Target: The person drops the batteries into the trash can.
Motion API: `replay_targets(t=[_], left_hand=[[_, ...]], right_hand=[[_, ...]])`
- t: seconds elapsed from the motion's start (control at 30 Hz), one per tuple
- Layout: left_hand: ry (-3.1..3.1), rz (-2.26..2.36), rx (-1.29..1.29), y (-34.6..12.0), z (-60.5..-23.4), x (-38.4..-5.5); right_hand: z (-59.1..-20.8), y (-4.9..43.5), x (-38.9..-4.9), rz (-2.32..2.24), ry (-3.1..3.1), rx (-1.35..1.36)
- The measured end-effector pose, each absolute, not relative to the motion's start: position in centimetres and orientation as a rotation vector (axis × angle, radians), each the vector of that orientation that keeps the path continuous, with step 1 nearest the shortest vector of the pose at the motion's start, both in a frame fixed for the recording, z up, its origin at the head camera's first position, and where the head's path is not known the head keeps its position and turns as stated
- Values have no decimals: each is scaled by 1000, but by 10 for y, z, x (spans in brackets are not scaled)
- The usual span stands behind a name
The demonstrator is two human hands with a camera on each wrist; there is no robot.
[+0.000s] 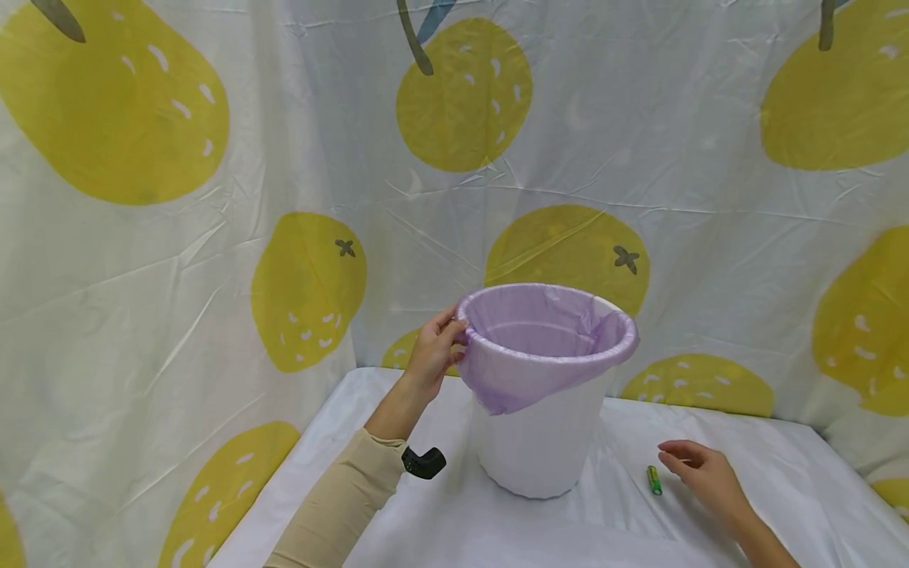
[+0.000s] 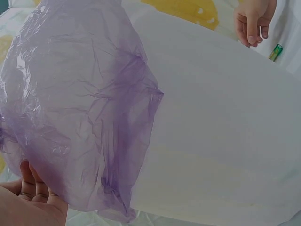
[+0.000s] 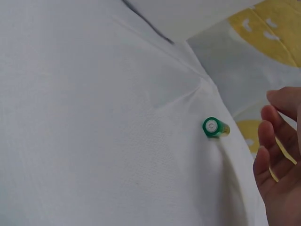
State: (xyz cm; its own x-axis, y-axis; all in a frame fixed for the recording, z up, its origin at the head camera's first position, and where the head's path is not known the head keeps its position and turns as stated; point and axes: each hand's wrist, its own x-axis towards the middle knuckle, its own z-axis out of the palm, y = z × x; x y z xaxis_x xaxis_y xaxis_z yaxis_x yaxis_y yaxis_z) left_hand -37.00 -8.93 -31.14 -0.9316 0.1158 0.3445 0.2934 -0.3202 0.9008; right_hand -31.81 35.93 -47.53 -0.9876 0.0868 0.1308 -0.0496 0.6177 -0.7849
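Observation:
A white trash bin (image 1: 536, 442) stands upright, a purple plastic bag (image 1: 540, 371) lining it and folded over its rim. At the left of that rim, my left hand (image 1: 435, 355) holds the bin's bag-covered edge; its curled fingers (image 2: 35, 186) show against the bag in the left wrist view. To the right of the bin is my right hand (image 1: 706, 477), fingers loosely bent and holding nothing. A small green and gold battery (image 1: 654, 480) is just left of the right fingertips. In the right wrist view, the battery (image 3: 214, 127) shows its flat end, apart from the fingers.
A white cloth (image 1: 454, 525) covers the table under the bin. Behind and at the sides hangs a pale curtain (image 1: 398, 221) with yellow fruit prints. A black band (image 1: 424, 463) is on the left wrist, over a beige sleeve (image 1: 341, 501).

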Motion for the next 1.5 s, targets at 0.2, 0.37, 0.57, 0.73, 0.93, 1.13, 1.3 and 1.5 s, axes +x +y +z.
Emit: replay_targets(t=[0.2,0.37,0.57,0.73,0.93,1.13,1.3,1.5], left_hand=[[-1762,-2404,-534,-88,-311,-370],[-1760,-2409,-527,-88,-312,-370],[-1766,-2391,-533,-88,-314,-372],[-1770,-2390,-519,-88,-315,-373],[-1766,-2395,-526,-88,-313,-374],[-1763,-2394,-551,-87,-312,-373],[-1761,-2393,-546,-87,-311,-374],[-1769,-2392,-525,-87,-312,-375]], right_hand=[[-488,359,-319,1292,-2672,-66],[-494,358,-318,1246,-2688,-94],[-496,352,-318,1146,-2742,-105],[-501,347,-318,1019,-2801,-35],[-502,343,-321,887,-2791,13],[-496,342,-322,891,-2816,3],[-489,345,-324,948,-2814,18],[-474,353,-323,1040,-2754,65]])
